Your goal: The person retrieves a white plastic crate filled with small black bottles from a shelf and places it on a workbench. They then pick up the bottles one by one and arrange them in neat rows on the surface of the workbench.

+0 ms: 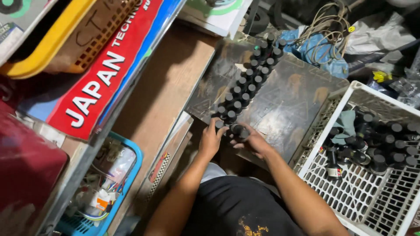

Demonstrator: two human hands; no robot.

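Left hand [211,140] grips one black-capped bottle [219,125] at the near end of the bottle rows [249,81] on the dark worktop [288,105]. Right hand [253,140] closes on another bottle [238,130] just beside it. White crate [350,192] sits right.

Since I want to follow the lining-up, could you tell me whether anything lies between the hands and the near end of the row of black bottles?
Nothing visible does. The left hand and right hand already touch the nearest black bottles at the row's near end on the dark board. The white crate sits off to the right.
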